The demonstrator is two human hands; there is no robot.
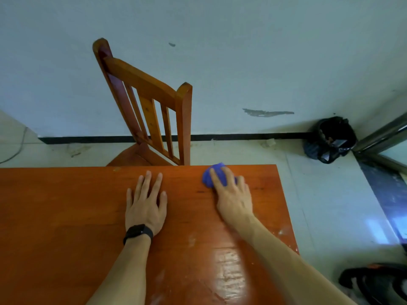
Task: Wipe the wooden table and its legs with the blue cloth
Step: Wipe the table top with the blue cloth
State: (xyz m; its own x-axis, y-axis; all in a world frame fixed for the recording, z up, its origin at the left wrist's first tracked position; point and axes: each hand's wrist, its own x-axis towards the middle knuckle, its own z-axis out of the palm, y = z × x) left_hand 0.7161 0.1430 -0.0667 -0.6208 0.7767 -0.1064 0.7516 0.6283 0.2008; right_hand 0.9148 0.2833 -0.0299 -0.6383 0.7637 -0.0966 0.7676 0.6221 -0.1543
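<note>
The reddish wooden table [66,216] fills the lower left of the head view; its legs are hidden beneath the top. A bunched blue cloth [214,173] lies at the far edge, near the table's right corner. My right hand [231,192] lies on top of it, fingers spread and bent over the cloth, pressing it onto the wood. My left hand [146,201] rests flat on the tabletop to the left, fingers straight and apart, holding nothing. A black watch sits on that wrist.
A wooden chair [152,106] stands pushed against the table's far edge. A black bin with a bag [330,139] sits in the wall corner at right. A dark bag [374,285] lies on the floor at lower right. Pale tiled floor runs along the table's right side.
</note>
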